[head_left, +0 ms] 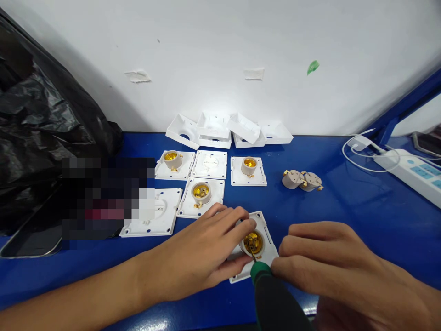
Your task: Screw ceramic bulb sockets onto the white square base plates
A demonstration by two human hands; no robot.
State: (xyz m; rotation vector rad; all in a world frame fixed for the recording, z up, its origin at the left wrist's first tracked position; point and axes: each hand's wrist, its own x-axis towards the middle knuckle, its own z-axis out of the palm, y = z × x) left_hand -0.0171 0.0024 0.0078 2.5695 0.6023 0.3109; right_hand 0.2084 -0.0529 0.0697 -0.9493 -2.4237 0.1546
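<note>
The socket (257,236) was pinned bottom-centre by the curled left hand (206,257), screwdriver (261,272) gripped in the right hand (327,271); tip probably best held square.

1. A pixelated block (106,197) near the left edge of the surface (361,211) hid whatever lay there, plus one white plate's (158,216) left side.
2. The left hand (203,257) covered the socket plate's (266,228) near-left part.
3. The screwdriver (272,294) and the right hand (330,266) were cut off below.
4. The power strip (413,170) ran out at the right.
</note>
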